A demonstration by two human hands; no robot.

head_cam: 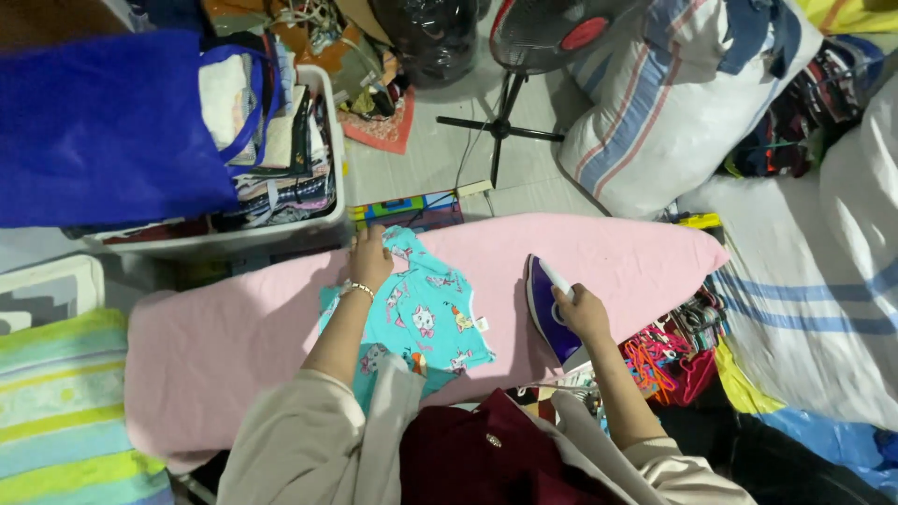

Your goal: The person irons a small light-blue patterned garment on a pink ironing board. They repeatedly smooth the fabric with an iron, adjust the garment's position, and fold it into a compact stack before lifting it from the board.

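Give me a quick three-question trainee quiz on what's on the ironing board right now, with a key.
1. True or false: the right hand grips the purple iron by its handle.
2. What does the left hand press on? A) the turquoise child's shirt B) the blue bag C) the fan
3. Fill in: the shirt lies on the ______ ironing board cover.

Key
1. True; the iron stands on the board to the right of the shirt, apart from it.
2. A; the hand rests at the shirt's far edge.
3. Pink.
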